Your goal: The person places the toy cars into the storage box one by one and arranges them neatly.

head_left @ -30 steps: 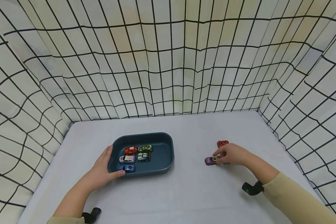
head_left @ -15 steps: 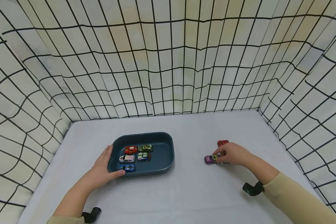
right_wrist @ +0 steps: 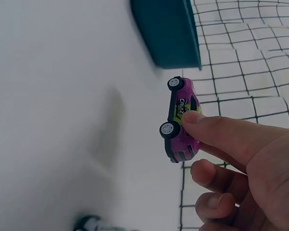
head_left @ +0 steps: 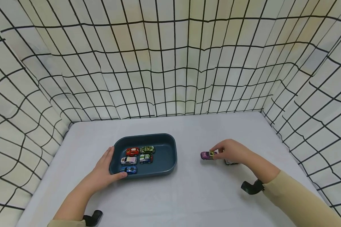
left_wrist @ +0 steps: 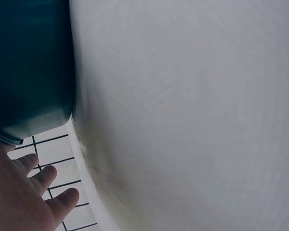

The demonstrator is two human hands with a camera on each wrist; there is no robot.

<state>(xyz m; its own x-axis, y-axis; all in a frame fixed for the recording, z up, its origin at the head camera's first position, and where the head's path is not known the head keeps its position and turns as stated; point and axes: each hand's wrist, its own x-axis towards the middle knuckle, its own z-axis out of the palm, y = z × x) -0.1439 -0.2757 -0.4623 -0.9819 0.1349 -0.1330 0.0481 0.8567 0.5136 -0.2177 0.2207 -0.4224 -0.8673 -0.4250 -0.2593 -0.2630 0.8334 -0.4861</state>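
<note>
A purple toy car (head_left: 207, 155) is pinched between the thumb and fingers of my right hand (head_left: 234, 153). In the right wrist view, the purple toy car (right_wrist: 183, 120) appears lifted off the cloth, its wheels turned to the camera. My left hand (head_left: 102, 171) rests against the left end of a dark teal tray (head_left: 162, 170), fingers extended along its outside and thumb at the front rim. Several toy cars lie toward the tray's left side: red (head_left: 132, 152), green (head_left: 147, 149), white (head_left: 129, 160), white-green-blue (head_left: 146, 158) and blue (head_left: 129, 170).
Partly hidden under my right hand, another toy car (head_left: 231, 162) stands on the white cloth (head_left: 187, 195). A white backdrop with a black grid (head_left: 170, 63) rises behind and at both sides. The tray's right half shows bare floor.
My right hand has lifted the purple toy car and moved it slightly left and up. The red car beyond that hand is now hidden. My left hand and the tray stay put.
</note>
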